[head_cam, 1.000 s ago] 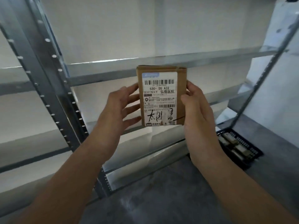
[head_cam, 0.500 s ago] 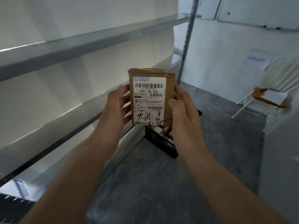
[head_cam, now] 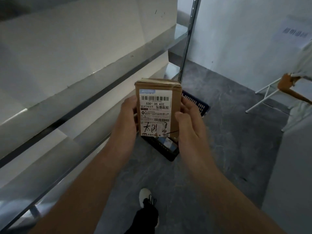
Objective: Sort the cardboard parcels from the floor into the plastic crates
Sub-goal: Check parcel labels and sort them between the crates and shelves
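I hold a small brown cardboard parcel (head_cam: pixel 158 107) upright in front of me, its white shipping label with barcode and black handwriting facing me. My left hand (head_cam: pixel 125 122) grips its left edge and my right hand (head_cam: pixel 189 122) grips its right edge. Behind and below the parcel a dark blue plastic crate (head_cam: pixel 199 105) stands on the grey floor, mostly hidden by the parcel and my hands. A parcel with a pale label (head_cam: pixel 166 142) shows inside it.
Long metal shelving (head_cam: pixel 101 71) runs along my left, with an upright post (head_cam: pixel 189 39) at its far end. A white folding chair (head_cam: pixel 276 92) with a brown seat stands at the right by the white wall. My foot (head_cam: pixel 146 196) is on the grey floor.
The view has swung right and down, from the shelves to the aisle floor. The crate now lies straight behind the parcel and closer. Both hands keep their hold on the parcel.
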